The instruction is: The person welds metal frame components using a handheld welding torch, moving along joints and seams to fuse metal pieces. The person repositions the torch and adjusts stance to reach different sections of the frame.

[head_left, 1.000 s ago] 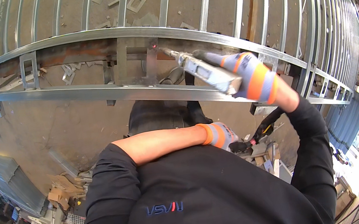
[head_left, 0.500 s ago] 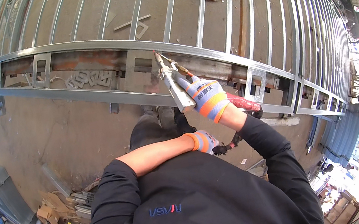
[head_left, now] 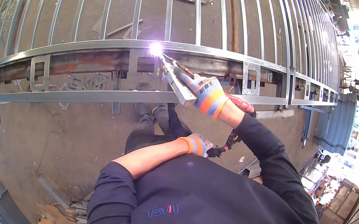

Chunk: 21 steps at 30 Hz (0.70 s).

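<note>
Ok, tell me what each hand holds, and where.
Right hand: the welding torch, by its rear part, back from the bright glow. Left hand: cannot tell whether it holds anything.

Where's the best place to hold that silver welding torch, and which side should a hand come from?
The welding torch is probably best held by its rear part, under the gloved right hand, coming from the picture's lower right. It slants, its narrow tip up at the bright glare by the metal frame, so the front looks unsafe to touch. The hand hides the exact grip.
</note>
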Each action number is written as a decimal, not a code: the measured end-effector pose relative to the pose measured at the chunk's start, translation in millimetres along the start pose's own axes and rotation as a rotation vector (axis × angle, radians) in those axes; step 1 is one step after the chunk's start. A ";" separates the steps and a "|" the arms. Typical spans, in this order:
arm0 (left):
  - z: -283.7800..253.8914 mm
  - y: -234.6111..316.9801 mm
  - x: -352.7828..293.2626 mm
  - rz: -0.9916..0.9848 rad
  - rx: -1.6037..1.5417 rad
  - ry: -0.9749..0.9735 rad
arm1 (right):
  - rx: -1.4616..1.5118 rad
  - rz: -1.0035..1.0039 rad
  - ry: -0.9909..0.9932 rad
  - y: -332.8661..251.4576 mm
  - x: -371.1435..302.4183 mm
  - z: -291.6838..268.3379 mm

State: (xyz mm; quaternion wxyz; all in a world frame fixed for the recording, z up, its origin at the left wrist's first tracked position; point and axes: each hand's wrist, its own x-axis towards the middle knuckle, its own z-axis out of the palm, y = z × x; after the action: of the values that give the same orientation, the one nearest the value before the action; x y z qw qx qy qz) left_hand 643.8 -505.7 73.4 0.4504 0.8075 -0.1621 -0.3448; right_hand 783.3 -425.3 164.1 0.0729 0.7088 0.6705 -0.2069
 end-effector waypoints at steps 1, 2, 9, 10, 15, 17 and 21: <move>-1.8 2.5 -0.9 -0.004 0.000 -0.018 | -0.008 -0.002 0.028 2.2 -1.3 4.9; 1.9 0.6 -1.1 -0.007 -0.007 -0.002 | 0.011 -0.002 -0.010 -3.0 -1.3 -5.1; 9.2 -4.2 1.7 0.014 -0.023 0.045 | 0.037 -0.004 0.005 0.3 0.0 -0.6; 10.0 -5.2 3.0 0.015 -0.018 0.041 | 0.038 -0.007 0.007 0.0 -0.5 -2.9; 2.5 -2.1 -2.4 0.013 -0.027 0.031 | 0.050 -0.009 0.003 0.3 -1.6 -7.5; -2.9 -0.8 -1.9 0.021 -0.020 -0.024 | 0.029 0.003 -0.014 0.3 -1.7 -9.4; -0.3 -3.3 -1.2 0.017 -0.028 0.034 | 0.036 0.002 -0.005 2.3 -1.6 -9.8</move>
State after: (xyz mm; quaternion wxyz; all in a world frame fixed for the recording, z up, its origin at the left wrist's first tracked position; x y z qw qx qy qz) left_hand 643.0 -503.1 71.3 0.4674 0.8054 -0.1565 -0.3292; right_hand 787.5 -423.3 173.1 0.0620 0.7100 0.6658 -0.2209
